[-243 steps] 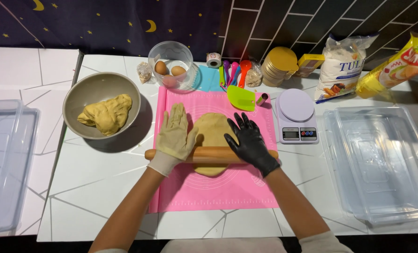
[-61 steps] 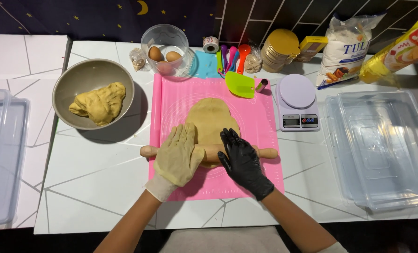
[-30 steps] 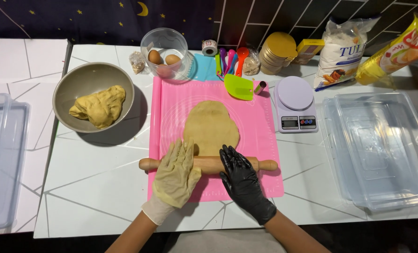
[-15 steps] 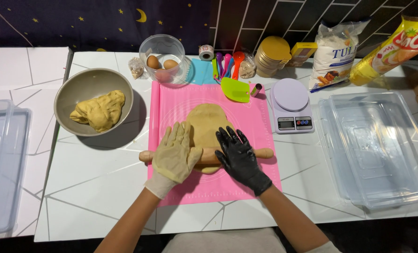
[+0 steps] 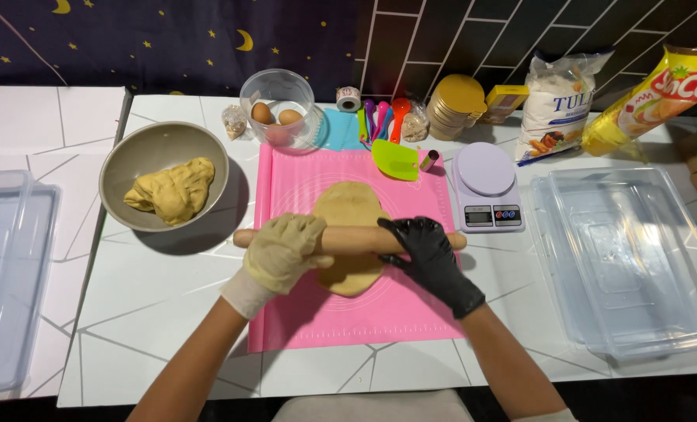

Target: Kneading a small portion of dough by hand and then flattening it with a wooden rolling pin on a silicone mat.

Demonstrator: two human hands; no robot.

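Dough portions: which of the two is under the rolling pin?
The flattened oval dough on the pink mat, crossed by the rolling pin under both hands. The other is an unrolled lump in the grey bowl.

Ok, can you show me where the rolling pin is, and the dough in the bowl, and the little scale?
rolling pin (image 5: pixel 354 238): head view, on the bare wood between the two gloved hands.
dough in the bowl (image 5: pixel 172 190): head view, on the middle of the yellow lump.
scale (image 5: pixel 485 170): head view, on its round pale weighing plate.
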